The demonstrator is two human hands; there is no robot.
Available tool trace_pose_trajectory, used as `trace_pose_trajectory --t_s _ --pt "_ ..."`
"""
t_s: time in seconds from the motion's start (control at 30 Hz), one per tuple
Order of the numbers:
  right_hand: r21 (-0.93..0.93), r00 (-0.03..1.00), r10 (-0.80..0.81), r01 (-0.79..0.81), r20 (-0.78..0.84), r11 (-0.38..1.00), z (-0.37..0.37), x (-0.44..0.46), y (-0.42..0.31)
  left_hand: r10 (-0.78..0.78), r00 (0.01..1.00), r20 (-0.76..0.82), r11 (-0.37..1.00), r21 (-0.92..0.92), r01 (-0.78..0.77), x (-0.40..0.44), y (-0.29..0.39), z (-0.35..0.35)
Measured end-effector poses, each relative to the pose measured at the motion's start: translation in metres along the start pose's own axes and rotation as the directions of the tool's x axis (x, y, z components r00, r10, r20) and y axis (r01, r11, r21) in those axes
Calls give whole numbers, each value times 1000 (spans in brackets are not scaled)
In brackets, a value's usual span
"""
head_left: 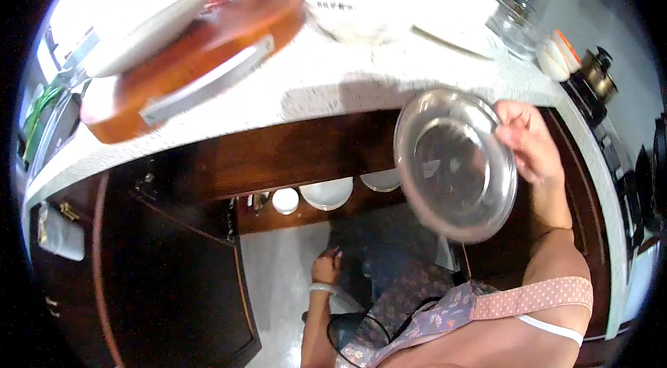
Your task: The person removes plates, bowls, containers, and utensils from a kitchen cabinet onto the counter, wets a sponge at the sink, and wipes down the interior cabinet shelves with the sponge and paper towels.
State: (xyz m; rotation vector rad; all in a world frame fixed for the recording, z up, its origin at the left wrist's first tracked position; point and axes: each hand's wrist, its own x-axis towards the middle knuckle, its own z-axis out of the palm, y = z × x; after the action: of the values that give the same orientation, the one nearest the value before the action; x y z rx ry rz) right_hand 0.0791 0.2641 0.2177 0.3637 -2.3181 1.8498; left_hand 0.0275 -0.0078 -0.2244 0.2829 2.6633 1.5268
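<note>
In my right hand (531, 139) is a clear round glass plate (455, 166), gripped at its right rim with the fingers closed. The plate is tilted and hangs in front of the counter's edge, above an open cabinet. My left hand (326, 267) is lower down, in front of the cabinet opening, with its fingers curled in and nothing seen in them. Inside the cabinet, past my left hand, are a white bowl (326, 194), a small white round dish (285, 201) and another pale dish (381, 180) partly hidden by the glass plate.
On the pale countertop (257, 107) stand a thick round wooden board (208, 55), large white bowls (361, 7), a glass bowl (515, 35) and orange-rimmed bowls (558, 57). An open cabinet door (174, 264) is at left, with a stove (618, 166) along the right.
</note>
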Motion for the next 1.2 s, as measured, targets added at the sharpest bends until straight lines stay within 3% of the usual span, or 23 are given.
trace_pose_trajectory --t_s 0.03,0.07,0.1,0.13,0.17,0.23,0.27,0.3,0.33,0.4,0.47,0.5,0.57,0.63,0.67,0.73,0.77,0.83,0.93,1.07,1.2 --pt "56 999 47 -49 25 997 6 0 -8 -93 995 -31 968 -237 83 -1 -15 19" --pt "115 988 124 -134 97 984 3 46 7 -203 979 22 831 -524 184 3 -21 35" --pt "181 975 191 -209 115 961 9 52 4 -310 948 74 602 -756 256 9 -24 49" --pt "220 942 269 -311 202 925 15 52 -10 -327 925 192 245 -928 279 -3 -25 55" --pt "253 932 294 -343 212 904 13 55 -7 -301 907 295 -157 -953 258 -17 -16 51" --pt "200 914 333 -380 231 903 13 60 -21 -409 891 197 -42 -979 197 -41 36 24" --pt "126 907 350 -385 234 914 15 58 -36 -342 940 6 343 -930 131 -50 71 3" --pt "127 913 337 -372 230 920 20 70 -43 -261 947 -185 674 -737 42 -58 105 -17" --pt "133 901 365 -401 234 906 23 71 -53 -114 967 -227 914 -406 13 -61 122 -46" --pt "188 904 382 -416 190 890 30 76 -80 -267 963 -45 916 -323 239 -69 175 -97" --pt "197 907 397 -419 143 886 31 82 -113 -308 943 -126 923 -280 264 -79 215 -132" --pt "221 906 401 -422 137 879 29 83 -127 -353 922 -159 841 -487 238 -90 205 -131" --pt "266 896 422 -445 141 855 18 90 -164 -415 888 -200 818 -508 268 -104 240 -161" --pt "289 892 418 -452 174 844 7 95 -195 -417 877 -238 860 -415 296 -127 286 -201" --pt "284 895 417 -446 158 849 -1 100 -212 -465 840 -278 783 -573 244 -137 300 -209" --pt "240 911 374 -407 174 881 -20 107 -235 -495 806 -324 764 -604 227 -154 359 -238" --pt "244 924 346 -377 161 893 -25 111 -247 -486 820 -302 794 -544 271 -162 389 -258" --pt "244 955 271 -293 121 924 -37 115 -259 -441 809 -388 833 -513 208 -180 422 -276" --pt "336 957 288 -269 -10 903 -50 118 -262 -466 744 -480 838 -508 197 -210 442 -295" --pt "420 955 288 -234 -68 877 -70 121 -255 -583 575 -574 790 -567 234 -244 452 -295" --pt "412 960 266 -206 -93 888 -92 116 -254 -574 565 -593 807 -528 266 -270 468 -291"
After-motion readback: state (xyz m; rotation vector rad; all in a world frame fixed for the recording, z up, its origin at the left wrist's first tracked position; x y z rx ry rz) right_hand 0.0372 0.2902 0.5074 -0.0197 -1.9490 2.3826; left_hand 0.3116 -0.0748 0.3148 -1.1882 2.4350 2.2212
